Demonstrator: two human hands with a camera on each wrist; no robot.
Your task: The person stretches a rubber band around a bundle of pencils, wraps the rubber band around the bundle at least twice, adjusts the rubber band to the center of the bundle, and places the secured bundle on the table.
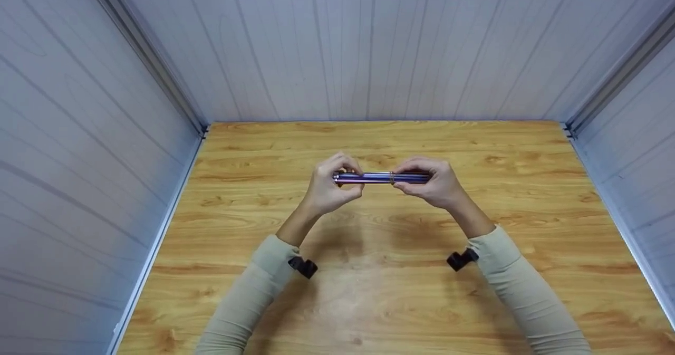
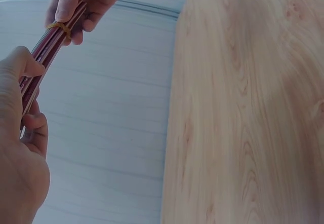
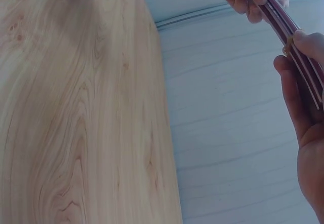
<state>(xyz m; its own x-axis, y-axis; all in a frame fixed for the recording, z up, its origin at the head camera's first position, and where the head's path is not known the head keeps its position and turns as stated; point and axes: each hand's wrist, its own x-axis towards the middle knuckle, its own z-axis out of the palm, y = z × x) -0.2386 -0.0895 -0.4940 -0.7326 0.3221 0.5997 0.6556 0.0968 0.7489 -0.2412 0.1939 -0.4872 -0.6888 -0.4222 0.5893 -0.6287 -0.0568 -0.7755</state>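
A bundle of slim, dark red and purple pencils point(image 1: 377, 178) is held level above the table by both hands. A yellowish rubber band point(image 2: 62, 28) circles it, right by the right hand's fingertips. My left hand point(image 1: 328, 189) grips the left end between thumb and fingers, and silvery tips show there in the head view. My right hand point(image 1: 432, 183) holds the other end, thumb on the near side beside the band point(image 3: 289, 45). In the right wrist view the pencils point(image 3: 306, 64) lie along the right fingers, and that hand's palm partly hides their end.
Beneath the hands is a wood-grain table point(image 1: 379, 291), with the arms' shadows on it. Pale panel walls point(image 1: 343, 49) stand along its back and both sides. A small black camera mount sits at each wrist, on the left point(image 1: 303, 267) and right point(image 1: 461, 259) cuffs.
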